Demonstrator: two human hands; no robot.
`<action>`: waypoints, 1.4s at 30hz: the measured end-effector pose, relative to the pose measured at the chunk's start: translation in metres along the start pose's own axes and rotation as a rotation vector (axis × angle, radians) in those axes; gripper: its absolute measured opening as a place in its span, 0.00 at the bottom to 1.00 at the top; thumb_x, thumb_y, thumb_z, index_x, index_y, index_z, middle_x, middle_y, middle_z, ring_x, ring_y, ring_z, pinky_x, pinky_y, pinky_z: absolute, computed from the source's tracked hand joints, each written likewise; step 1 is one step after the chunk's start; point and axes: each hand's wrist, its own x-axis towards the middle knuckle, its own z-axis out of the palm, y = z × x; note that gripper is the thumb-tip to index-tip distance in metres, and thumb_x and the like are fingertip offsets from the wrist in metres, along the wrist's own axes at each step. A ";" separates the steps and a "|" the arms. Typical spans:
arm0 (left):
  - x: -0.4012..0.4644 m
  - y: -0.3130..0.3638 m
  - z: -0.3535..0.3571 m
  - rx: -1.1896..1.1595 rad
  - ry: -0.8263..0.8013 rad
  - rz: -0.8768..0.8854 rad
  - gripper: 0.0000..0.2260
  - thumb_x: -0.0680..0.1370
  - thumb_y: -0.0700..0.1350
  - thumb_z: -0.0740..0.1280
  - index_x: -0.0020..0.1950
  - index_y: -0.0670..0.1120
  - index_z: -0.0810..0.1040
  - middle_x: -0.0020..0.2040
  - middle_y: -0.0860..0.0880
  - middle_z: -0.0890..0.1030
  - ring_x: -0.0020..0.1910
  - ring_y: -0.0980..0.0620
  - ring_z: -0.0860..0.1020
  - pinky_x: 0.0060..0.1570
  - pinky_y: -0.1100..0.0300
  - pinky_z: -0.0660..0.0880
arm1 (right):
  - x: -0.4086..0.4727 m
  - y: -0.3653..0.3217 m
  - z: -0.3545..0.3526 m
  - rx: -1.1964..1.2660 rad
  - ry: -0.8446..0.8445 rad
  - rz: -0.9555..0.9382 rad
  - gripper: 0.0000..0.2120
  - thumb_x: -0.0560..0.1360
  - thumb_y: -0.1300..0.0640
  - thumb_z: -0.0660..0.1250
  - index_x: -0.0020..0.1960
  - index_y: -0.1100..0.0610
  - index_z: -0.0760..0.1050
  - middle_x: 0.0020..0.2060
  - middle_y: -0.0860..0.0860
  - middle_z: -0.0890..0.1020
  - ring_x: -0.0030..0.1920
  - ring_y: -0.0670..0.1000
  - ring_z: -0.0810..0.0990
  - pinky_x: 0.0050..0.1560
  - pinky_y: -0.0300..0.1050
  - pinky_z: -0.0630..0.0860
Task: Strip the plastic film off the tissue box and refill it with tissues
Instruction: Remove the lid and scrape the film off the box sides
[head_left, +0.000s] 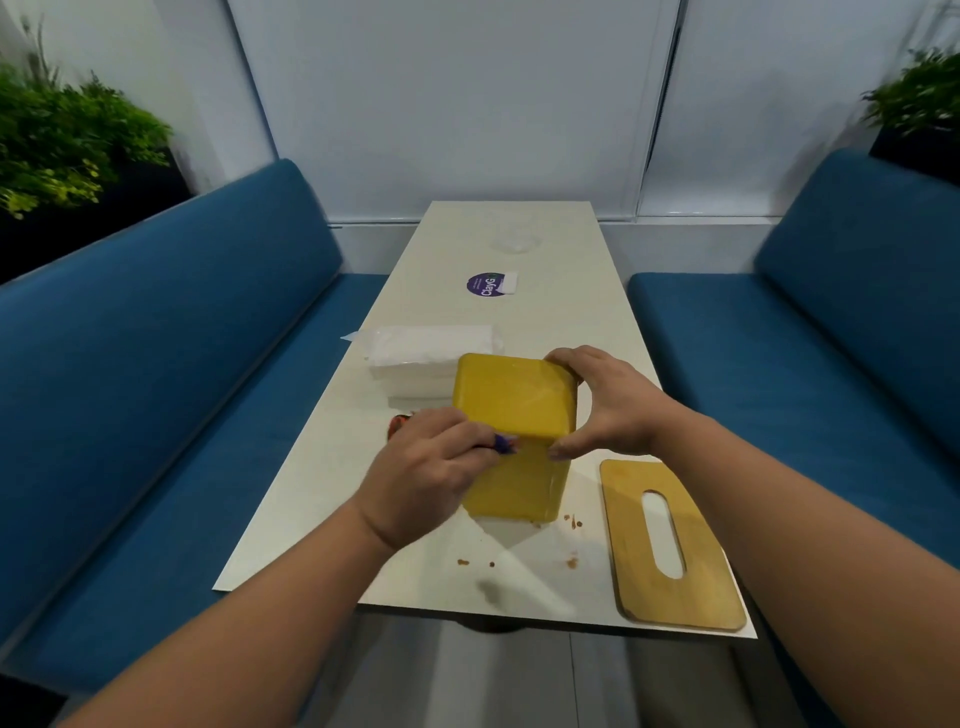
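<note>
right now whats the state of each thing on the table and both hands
tissue box: stood on end, glossy film on it, held
lid: off, flat on table
tissue stack: out of box, behind it
left hand: pinching a small purple thing at the box
right hand: gripping the box

Blue benches (171, 374), white table (519, 239), pale wall (457, 93).

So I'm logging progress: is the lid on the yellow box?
Off. The slotted lid lies flat on the table, right of the yellow box.
</note>
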 end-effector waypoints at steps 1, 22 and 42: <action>-0.008 -0.006 -0.002 0.019 0.002 -0.022 0.08 0.78 0.38 0.65 0.46 0.42 0.84 0.46 0.46 0.82 0.41 0.45 0.78 0.41 0.51 0.76 | 0.000 0.000 0.000 0.006 -0.006 0.009 0.51 0.58 0.39 0.80 0.74 0.48 0.60 0.66 0.46 0.68 0.61 0.46 0.65 0.60 0.48 0.70; 0.075 -0.023 0.006 -0.120 -0.160 -0.620 0.08 0.80 0.45 0.61 0.53 0.49 0.80 0.51 0.52 0.77 0.48 0.54 0.72 0.49 0.61 0.69 | -0.009 -0.006 0.004 -0.006 0.021 -0.023 0.50 0.57 0.39 0.81 0.72 0.47 0.60 0.63 0.44 0.68 0.59 0.45 0.66 0.56 0.42 0.69; 0.066 -0.026 -0.020 -0.280 -0.199 -0.689 0.04 0.76 0.44 0.68 0.48 0.51 0.81 0.46 0.56 0.77 0.45 0.58 0.72 0.44 0.73 0.65 | -0.018 0.000 0.012 0.141 0.047 0.026 0.55 0.53 0.33 0.79 0.73 0.40 0.56 0.67 0.40 0.65 0.62 0.44 0.67 0.56 0.41 0.74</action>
